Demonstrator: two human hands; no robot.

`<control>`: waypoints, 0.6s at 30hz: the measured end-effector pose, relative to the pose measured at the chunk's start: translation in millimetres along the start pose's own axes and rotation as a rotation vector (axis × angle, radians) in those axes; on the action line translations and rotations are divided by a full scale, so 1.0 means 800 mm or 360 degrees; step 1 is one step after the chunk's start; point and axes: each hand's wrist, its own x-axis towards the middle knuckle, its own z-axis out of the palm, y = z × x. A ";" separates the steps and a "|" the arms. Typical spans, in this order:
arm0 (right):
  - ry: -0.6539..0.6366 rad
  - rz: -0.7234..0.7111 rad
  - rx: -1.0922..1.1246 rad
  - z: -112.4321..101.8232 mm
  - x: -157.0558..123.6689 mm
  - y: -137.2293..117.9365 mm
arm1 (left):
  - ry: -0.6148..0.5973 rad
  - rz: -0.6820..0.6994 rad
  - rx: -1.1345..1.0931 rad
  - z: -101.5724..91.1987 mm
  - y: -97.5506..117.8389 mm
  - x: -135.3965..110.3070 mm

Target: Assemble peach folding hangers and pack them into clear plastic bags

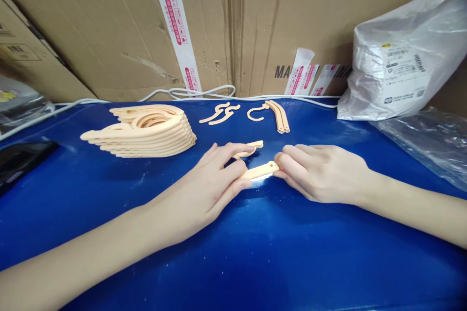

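Observation:
Both hands are on a cream plastic folding hanger (260, 171) just above the blue table. My left hand (206, 180) has its thumb and fingers closed round one flat arm, and a second curved part (255, 146) shows beyond its index finger. At the arm's other end, by a small hole, my right hand (321, 171) pinches the tip. What lies inside the fingers is hidden. Behind the hands are loose curved hanger arms (221, 114) and a hook (255, 113) touching two slim arms (279, 116). A stack of folded hangers (146, 133) lies to the left.
Large cardboard boxes (120, 34) wall off the back of the blue table (255, 252). A white cable (204, 92) runs along their foot. A white plastic parcel (397, 58) and clear plastic film (430, 141) lie at right, a dark phone-like object (25, 160) at left.

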 end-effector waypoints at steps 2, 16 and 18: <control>0.0011 -0.0024 -0.0034 -0.001 0.001 0.000 | 0.0010 0.0013 0.0014 0.001 -0.001 0.000; 0.0099 0.0052 0.0141 0.001 -0.001 -0.002 | -0.0047 0.0088 0.0008 -0.003 -0.001 -0.001; 0.0105 0.0054 0.0147 0.000 -0.001 -0.003 | -0.0051 0.0082 0.0001 -0.002 -0.001 -0.001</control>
